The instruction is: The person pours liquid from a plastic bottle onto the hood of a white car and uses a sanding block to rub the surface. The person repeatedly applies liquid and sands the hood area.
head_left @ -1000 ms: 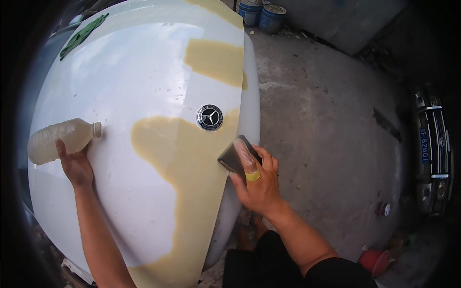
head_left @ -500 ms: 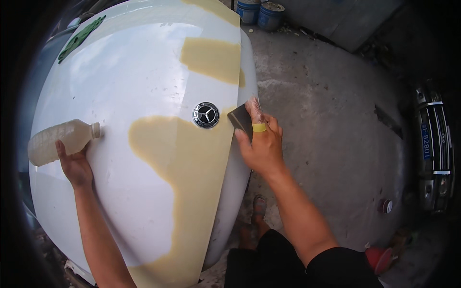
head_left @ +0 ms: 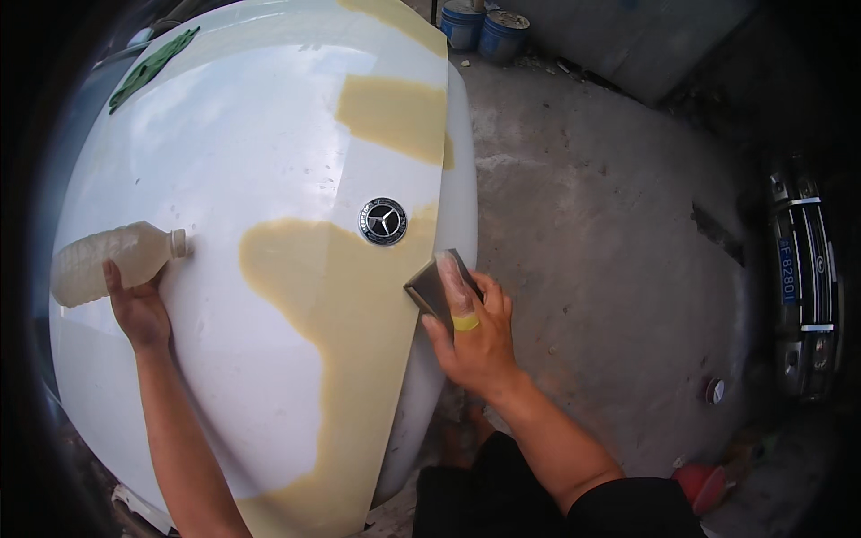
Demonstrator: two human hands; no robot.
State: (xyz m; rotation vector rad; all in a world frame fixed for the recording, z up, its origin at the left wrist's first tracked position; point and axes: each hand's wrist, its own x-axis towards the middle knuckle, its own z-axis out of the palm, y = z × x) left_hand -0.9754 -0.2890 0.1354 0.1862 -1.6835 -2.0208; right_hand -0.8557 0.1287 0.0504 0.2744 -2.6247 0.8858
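My left hand holds a plastic bottle of cloudy liquid on its side over the left part of a white vehicle panel with yellowish patches. My right hand grips a dark, flat-sided block against the panel's right edge, where a yellowish patch meets the white lower section. One of its fingers is wrapped in clear film with yellow tape. Just above that patch sits a round chrome star emblem. A green glove lies at the panel's upper left.
Two blue buckets stand on the concrete floor at the back, beside a grey wall. At the far right is a vehicle bumper with a plate. A small round can and a red object are at lower right.
My right hand with the block moved up along the panel's edge half a second ago and is now back down near where it was. My left hand and bottle have barely moved.
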